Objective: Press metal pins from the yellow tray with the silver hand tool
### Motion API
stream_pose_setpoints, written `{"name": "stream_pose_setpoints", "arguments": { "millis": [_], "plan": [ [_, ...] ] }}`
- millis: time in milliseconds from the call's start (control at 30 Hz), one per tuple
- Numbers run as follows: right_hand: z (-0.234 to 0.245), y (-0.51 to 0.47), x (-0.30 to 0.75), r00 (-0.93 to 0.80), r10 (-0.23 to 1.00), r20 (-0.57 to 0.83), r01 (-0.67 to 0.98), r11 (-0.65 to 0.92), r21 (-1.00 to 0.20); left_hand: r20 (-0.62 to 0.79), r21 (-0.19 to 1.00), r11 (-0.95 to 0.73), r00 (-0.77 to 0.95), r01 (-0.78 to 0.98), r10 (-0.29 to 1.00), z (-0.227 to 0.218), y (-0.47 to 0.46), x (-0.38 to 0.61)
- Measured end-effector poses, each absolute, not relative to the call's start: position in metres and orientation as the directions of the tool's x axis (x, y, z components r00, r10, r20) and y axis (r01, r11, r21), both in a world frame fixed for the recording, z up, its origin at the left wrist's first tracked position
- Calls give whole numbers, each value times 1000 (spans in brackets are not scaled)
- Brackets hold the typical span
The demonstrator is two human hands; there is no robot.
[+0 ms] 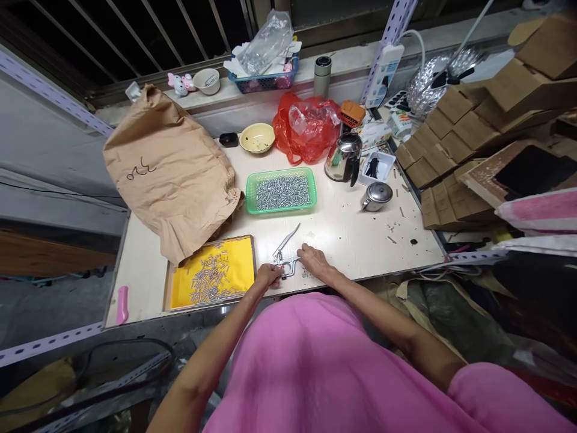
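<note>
In front of my body, near the table's front edge, is a plier-like metal hand tool point(289, 262) with a C-shaped frame, a spring and one long lever raised. My left hand point(269, 275) is closed in a pinch at the tool's left end; what lies between the fingertips is too small to name. My right hand point(314, 260) has its fingers curled on the tool's right end. Tiny loose pieces point(307, 273) lie under the right wrist. To the left, many small metal pins point(211, 279) lie on a yellow-lined tray point(241, 255).
Beyond the tool stands a green basket point(249, 193) of small metal pieces. A large paper bag point(171, 168) overhangs the tray. A kettle point(343, 157), metal cup point(377, 196), red plastic bag point(288, 135) and yellow bowl point(256, 138) stand behind; cardboard boxes point(469, 132) are stacked right.
</note>
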State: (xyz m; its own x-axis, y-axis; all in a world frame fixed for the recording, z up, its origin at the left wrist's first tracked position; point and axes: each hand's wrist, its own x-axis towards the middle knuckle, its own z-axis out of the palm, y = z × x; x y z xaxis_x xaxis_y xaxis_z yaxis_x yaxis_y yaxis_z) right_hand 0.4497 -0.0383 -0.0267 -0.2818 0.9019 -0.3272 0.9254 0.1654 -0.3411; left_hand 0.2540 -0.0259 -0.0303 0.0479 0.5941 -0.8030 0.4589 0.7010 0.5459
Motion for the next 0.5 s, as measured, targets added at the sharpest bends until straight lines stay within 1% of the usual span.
{"name": "stream_pose_setpoints", "arguments": {
  "millis": [167, 233, 333, 500],
  "plan": [
    [-21, -7, 461, -408, 892, -194, 883, 331, -334, -809, 523, 704, 18, 480, 588, -28, -26, 255],
    [-22, 7, 463, -467, 861, -203, 861, 391, -324, -814, 517, 708, 21, 482, 580, -26, -25, 255],
    [-22, 20, 464, -536, 805, -254, 836, 463, -295, -824, 498, 712, 14, 495, 566, -25, -25, 256],
    [-20, 23, 460, -559, 777, -290, 829, 512, -226, -826, 487, 721, -8, 493, 564, -27, -27, 257]
  ]
}}
